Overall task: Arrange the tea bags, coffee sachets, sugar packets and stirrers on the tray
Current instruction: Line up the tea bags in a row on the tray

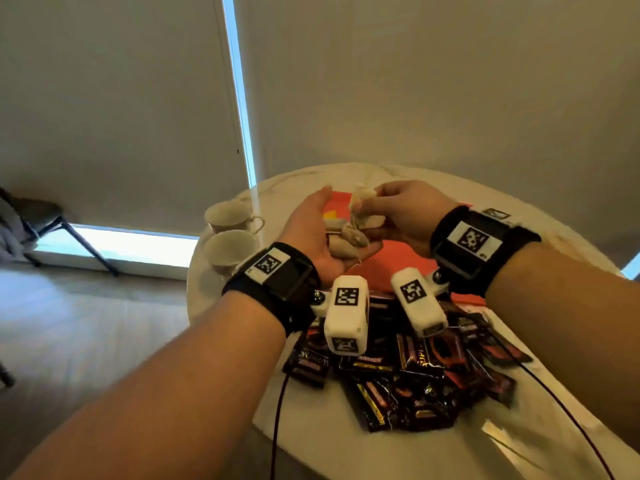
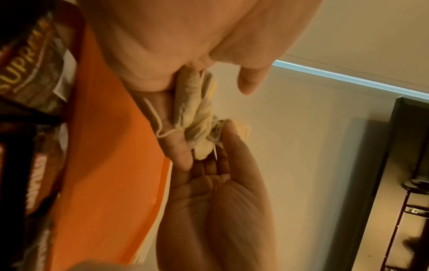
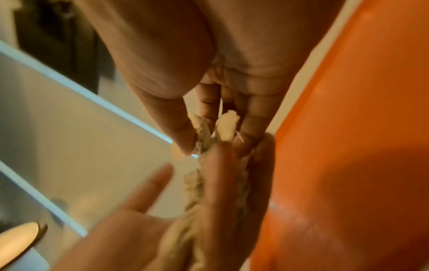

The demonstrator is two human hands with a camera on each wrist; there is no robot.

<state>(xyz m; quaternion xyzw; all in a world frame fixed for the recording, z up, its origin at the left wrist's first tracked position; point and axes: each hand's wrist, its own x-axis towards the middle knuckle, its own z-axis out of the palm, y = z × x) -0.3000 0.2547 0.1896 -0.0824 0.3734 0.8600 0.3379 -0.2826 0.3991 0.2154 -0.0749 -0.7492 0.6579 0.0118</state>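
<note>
Over the orange tray (image 1: 398, 263) my left hand (image 1: 332, 223) lies palm up and cups a bunch of beige tea bags (image 1: 349, 242) with loose strings, fingers curled under them. My right hand (image 1: 374, 202) meets it from the right and pinches more tea bags (image 1: 362, 199) at the top of the bunch. The left wrist view shows the bags (image 2: 192, 102) squeezed between both hands. In the right wrist view my fingertips nip a bag (image 3: 227, 126) beside the tray (image 3: 348, 128). A heap of dark coffee sachets (image 1: 398, 372) lies on the table near me. No sugar packets or stirrers show.
Two pale teacups (image 1: 227, 216) (image 1: 228, 249) stand at the left edge of the round marble table (image 1: 346, 448). A dark chair (image 1: 41, 216) stands far left on the floor. A wall with blinds is behind the table.
</note>
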